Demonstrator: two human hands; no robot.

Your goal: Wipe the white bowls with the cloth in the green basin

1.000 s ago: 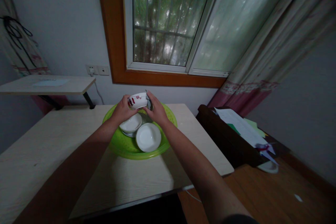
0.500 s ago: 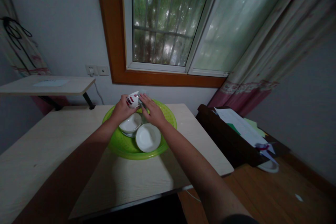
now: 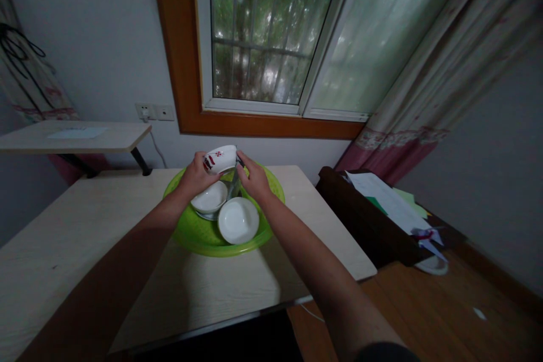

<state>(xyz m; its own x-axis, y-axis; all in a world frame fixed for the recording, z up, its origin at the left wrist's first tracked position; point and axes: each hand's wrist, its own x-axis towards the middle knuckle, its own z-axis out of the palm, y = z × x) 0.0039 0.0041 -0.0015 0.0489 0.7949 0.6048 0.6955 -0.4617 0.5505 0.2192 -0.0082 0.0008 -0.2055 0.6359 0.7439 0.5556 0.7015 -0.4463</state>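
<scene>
My left hand [image 3: 195,174] grips a small white bowl with red marks [image 3: 220,159], held tilted above a round green basin [image 3: 190,232] on the table. My right hand [image 3: 254,179] is closed on a grey cloth [image 3: 234,184] that hangs down against the bowl's right side. Inside the basin lie two white bowls: one [image 3: 208,199] under my left hand and one [image 3: 238,220] nearer me.
The basin stands on a pale wooden table [image 3: 76,237] below a window. A small side shelf [image 3: 72,137] is at the left wall. A dark cabinet with papers [image 3: 382,209] stands to the right, beside a curtain. Wooden floor lies beyond the table's right edge.
The bowl has turned in my left hand and sits a little higher. My right hand has slid from the bowl's face to its right side with the cloth.
</scene>
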